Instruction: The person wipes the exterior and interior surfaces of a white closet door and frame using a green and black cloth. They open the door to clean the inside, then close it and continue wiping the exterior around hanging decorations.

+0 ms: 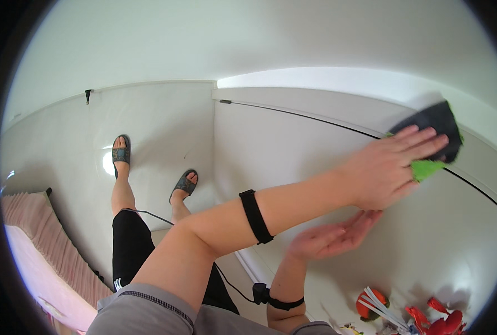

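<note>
My left hand (pixel 385 170) reaches across to the upper right and presses a black and green sponge (pixel 435 139) flat against a white panel (pixel 293 145). The fingers lie spread over the sponge and its green edge shows beneath them. A black band circles that forearm. Just below it my right hand (pixel 332 235) is held open with the palm showing and the fingers pointing right, close to the same panel and holding nothing. This wrist also wears a black band, with a small black device on it.
A thin dark seam (pixel 315 118) runs across the white panel. My feet in dark sandals (pixel 184 184) stand on a glossy white floor. A pink striped bed cover (pixel 42 240) lies at lower left. Red and orange toys (pixel 421 315) sit at lower right.
</note>
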Demonstrator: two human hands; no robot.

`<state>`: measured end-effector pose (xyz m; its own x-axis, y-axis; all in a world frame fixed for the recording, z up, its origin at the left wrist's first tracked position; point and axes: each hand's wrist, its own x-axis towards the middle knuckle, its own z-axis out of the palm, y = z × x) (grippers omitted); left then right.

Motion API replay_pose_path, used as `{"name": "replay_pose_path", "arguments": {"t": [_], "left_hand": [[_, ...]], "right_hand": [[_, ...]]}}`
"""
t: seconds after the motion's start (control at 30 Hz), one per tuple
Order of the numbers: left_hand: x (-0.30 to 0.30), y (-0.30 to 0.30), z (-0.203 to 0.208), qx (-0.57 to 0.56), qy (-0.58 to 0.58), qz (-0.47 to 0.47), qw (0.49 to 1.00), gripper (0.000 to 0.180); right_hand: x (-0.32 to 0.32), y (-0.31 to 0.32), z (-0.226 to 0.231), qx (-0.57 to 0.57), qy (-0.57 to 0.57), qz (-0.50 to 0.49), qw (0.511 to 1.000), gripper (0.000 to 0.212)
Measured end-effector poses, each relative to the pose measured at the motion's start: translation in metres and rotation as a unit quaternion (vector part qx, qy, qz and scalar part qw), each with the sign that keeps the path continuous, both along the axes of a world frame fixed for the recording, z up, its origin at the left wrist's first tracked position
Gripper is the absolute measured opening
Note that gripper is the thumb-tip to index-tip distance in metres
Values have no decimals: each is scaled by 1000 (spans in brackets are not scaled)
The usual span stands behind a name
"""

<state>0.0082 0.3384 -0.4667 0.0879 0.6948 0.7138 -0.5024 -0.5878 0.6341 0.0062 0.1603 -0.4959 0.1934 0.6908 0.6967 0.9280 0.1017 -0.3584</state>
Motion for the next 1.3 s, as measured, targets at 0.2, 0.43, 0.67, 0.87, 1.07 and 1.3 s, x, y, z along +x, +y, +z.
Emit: {"name": "replay_pose_path", "arguments": {"t": [0.2,0.43,0.67,0.87,1.07,1.3], "left_hand": [[0,7,-25,14,122,88,989,71],[8,-53,-191,-360,308,27,881,62],[5,-51,-151,-297,158,82,938,62],[5,-14,-21,-16,-11,34,999,56],[4,24,70,80,-3,52,995,57],[-22,33,169,161,99,-11,982,49]], "right_hand": [[-10,19,37,27,-13,-47,998,54],[-3,-2,10,-40,-9,-38,998,52],[3,-16,2,-53,17,-51,997,57],[7,1,21,-64,32,-13,997,54],[10,32,68,28,17,-18,999,58],[-11,45,135,77,74,-10,994,64]]}}
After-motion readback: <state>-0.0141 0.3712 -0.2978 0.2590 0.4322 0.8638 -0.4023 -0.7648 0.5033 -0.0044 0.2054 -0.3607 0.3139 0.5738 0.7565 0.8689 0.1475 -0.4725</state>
